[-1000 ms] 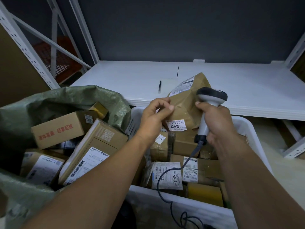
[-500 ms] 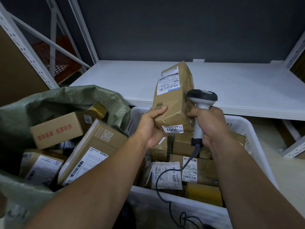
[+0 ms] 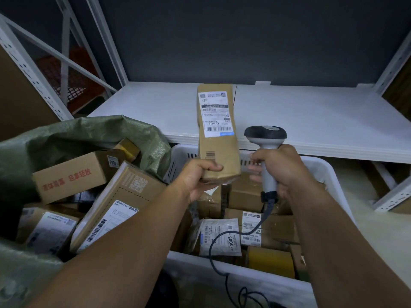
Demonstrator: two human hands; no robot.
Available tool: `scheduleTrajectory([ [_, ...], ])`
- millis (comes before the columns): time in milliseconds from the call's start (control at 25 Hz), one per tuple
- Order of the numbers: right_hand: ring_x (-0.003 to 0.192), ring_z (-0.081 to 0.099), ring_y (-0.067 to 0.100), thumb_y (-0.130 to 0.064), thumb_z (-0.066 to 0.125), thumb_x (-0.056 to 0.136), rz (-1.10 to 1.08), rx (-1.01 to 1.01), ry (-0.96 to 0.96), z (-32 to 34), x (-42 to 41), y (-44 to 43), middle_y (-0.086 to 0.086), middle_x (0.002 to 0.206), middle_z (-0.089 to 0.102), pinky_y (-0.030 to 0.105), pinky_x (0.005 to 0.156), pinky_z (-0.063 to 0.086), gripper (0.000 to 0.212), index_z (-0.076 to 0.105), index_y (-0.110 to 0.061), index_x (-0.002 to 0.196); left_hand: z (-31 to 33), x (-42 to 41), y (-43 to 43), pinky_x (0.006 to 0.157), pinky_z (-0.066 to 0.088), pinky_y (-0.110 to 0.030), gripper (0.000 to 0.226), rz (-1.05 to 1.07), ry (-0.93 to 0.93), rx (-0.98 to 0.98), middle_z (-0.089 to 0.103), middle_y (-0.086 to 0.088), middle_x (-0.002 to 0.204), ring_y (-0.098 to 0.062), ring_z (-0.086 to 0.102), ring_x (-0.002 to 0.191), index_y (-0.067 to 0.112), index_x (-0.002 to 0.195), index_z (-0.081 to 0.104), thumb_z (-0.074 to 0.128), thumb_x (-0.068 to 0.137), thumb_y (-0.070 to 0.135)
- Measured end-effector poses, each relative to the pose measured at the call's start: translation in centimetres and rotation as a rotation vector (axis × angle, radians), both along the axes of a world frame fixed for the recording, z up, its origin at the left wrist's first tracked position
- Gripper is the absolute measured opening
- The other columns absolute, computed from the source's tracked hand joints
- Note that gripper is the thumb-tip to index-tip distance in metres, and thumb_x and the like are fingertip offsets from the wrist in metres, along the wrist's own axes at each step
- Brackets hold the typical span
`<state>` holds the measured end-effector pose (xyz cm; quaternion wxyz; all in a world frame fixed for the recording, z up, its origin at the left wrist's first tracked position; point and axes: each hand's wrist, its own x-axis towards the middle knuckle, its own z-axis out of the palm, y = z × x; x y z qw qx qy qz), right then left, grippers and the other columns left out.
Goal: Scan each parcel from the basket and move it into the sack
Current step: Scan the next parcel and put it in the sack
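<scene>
My left hand [image 3: 198, 177] grips the lower end of a long brown parcel [image 3: 219, 150], held upright above the white basket [image 3: 322, 172] with its white shipping label facing me. My right hand [image 3: 282, 167] grips the handle of a grey barcode scanner [image 3: 265, 138], just right of the parcel, its dark head level with the label's lower edge. The scanner's cable hangs down across the basket. Several more parcels lie in the basket. On the left, the green sack [image 3: 73, 134] stands open with several boxes in it.
A white shelf board [image 3: 311, 121] runs behind the basket, framed by white metal uprights [image 3: 33, 72]. A red mesh crate [image 3: 66, 72] sits behind the rack at the far left. Beige floor shows to the right of the basket.
The parcel has been turned from a tilted, label-away pose to upright with its label toward me. My right hand let go of its edge and now holds only the scanner.
</scene>
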<state>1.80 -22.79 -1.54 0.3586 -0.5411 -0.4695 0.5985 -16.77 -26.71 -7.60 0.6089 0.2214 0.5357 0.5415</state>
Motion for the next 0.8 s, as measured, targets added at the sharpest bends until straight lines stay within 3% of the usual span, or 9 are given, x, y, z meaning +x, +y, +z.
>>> scheduleTrajectory([
  [120, 0.057, 0.067, 0.022, -0.013, 0.070, 0.094, 0.080, 0.021, 0.051, 1.5, 0.2, -0.7, 0.017, 0.082, 0.073, 0.037, 0.058, 0.061, 0.015, 0.067, -0.001, 0.102, -2.2, -1.3, 0.5, 0.082, 0.058, -0.042, 0.073, 0.088, 0.101, -0.087, 0.073, -0.013, 0.121, -0.030, 0.071, 0.108, 0.011, 0.129, 0.063, 0.076, 0.057, 0.004],
  [200, 0.050, 0.061, 0.021, -0.022, 0.070, 0.094, 0.130, 0.037, 0.042, 2.5, 0.5, -1.2, 0.014, 0.075, 0.072, 0.033, 0.051, 0.054, 0.021, 0.066, -0.003, 0.101, -3.0, -1.9, 0.7, 0.081, 0.060, -0.044, 0.069, 0.151, 0.116, -0.122, 0.075, -0.011, 0.116, -0.031, 0.072, 0.105, 0.012, 0.128, 0.063, 0.073, 0.061, -0.002],
  [440, 0.046, 0.048, 0.018, -0.023, 0.069, 0.094, 0.222, -0.002, 0.025, 3.7, 1.0, -2.3, 0.008, 0.063, 0.061, 0.027, 0.046, 0.043, 0.017, 0.063, -0.008, 0.088, -4.6, -2.3, 2.0, 0.084, 0.061, -0.053, 0.029, 0.360, 0.133, -0.179, 0.074, -0.014, 0.104, -0.036, 0.070, 0.097, 0.001, 0.089, 0.072, 0.064, 0.067, -0.017],
  [640, 0.046, 0.049, 0.018, -0.022, 0.069, 0.093, 0.219, -0.026, 0.020, 3.5, 1.7, -1.7, 0.008, 0.063, 0.059, 0.027, 0.046, 0.044, 0.016, 0.064, -0.009, 0.086, -5.0, -1.6, 2.9, 0.065, 0.052, -0.032, 0.046, 0.410, 0.160, -0.157, 0.074, -0.005, 0.091, -0.026, 0.064, 0.083, 0.012, 0.093, 0.070, 0.055, 0.064, -0.020],
  [800, 0.044, 0.048, 0.018, -0.021, 0.069, 0.093, 0.185, -0.037, 0.040, 3.4, 1.8, -1.5, 0.008, 0.061, 0.058, 0.026, 0.044, 0.043, 0.018, 0.060, -0.008, 0.084, -4.9, -1.4, 2.8, 0.085, 0.057, -0.044, 0.052, 0.474, 0.154, -0.169, 0.073, -0.002, 0.099, -0.024, 0.063, 0.093, 0.010, 0.108, 0.072, 0.058, 0.067, -0.019],
])
